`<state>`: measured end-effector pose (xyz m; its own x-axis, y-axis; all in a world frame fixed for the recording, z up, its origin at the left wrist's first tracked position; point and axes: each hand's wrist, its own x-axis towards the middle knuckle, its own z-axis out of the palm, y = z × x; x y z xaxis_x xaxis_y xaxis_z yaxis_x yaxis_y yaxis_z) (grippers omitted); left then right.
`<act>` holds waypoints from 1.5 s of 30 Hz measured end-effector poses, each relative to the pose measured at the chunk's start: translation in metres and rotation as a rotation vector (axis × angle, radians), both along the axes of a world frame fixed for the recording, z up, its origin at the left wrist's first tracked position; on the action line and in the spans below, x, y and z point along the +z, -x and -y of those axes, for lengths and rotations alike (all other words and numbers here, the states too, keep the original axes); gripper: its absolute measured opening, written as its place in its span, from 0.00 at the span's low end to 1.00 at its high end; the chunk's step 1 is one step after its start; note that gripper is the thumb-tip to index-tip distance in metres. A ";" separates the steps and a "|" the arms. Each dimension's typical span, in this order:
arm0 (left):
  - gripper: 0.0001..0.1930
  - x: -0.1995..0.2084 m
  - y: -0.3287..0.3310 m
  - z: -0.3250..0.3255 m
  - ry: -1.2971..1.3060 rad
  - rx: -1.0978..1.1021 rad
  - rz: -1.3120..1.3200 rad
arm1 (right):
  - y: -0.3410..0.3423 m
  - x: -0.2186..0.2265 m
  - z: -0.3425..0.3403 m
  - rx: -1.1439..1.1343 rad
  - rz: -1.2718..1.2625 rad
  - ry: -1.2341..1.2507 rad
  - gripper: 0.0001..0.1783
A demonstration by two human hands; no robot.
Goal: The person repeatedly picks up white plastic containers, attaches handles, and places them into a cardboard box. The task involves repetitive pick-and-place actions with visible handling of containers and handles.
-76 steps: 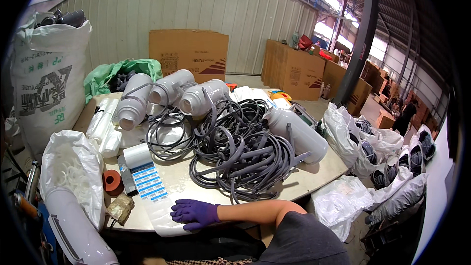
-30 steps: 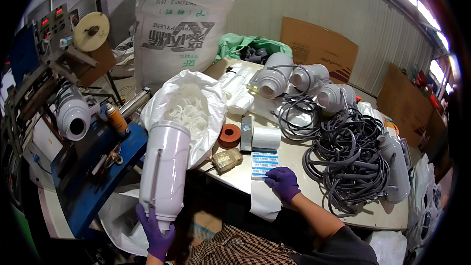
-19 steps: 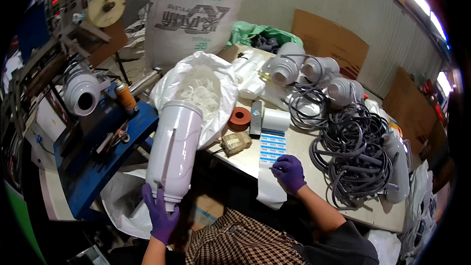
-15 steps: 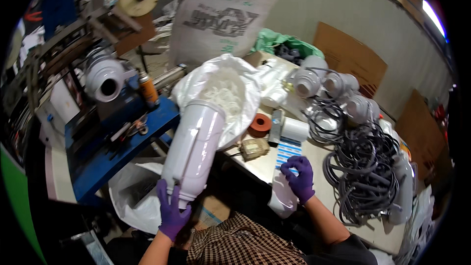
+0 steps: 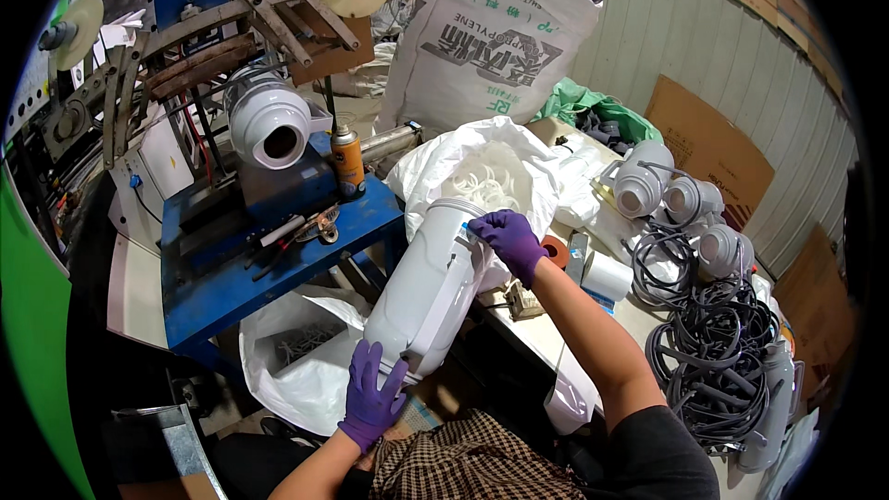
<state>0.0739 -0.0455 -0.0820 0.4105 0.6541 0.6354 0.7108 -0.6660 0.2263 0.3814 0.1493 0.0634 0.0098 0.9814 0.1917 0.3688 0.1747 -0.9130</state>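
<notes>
A large glossy light-grey plastic canister (image 5: 421, 282) leans across the middle, its upper end against a white sack (image 5: 532, 153) of white rings. At its lower end my left hand (image 5: 372, 393), in a purple glove, grips the bottom rim with thumb and fingers around it. My right hand (image 5: 507, 239), gloved too, is at the canister's upper side, fingers pinched on a small blue-and-white sticker (image 5: 468, 232) touching the wall. Part of the sticker is hidden by the fingers. A strip of sticker backing (image 5: 569, 395) hangs off the table edge beneath my right forearm.
A blue stand (image 5: 199, 301) at left bears tools and an orange spray can (image 5: 348, 163), with a machine behind. Below it is an open white bag (image 5: 310, 366). Coiled grey hoses (image 5: 708, 361) and more grey canisters (image 5: 641, 176) crowd the table's right side.
My right hand has moved from the sticker strip up and left to the canister, bringing a blue-and-white sticker. The view has shifted, and my left hand stays at the canister's lower end.
</notes>
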 end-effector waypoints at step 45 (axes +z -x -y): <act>0.41 0.046 -0.242 -0.060 0.121 -0.866 -0.008 | -0.191 -0.119 0.343 0.003 1.034 -0.055 0.50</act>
<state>0.3157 0.0143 -0.0355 0.7986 0.1723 0.5766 -0.0324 -0.9444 0.3271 0.5723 -0.1935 -0.0553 -0.1872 0.9708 0.1498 0.9678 0.2085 -0.1414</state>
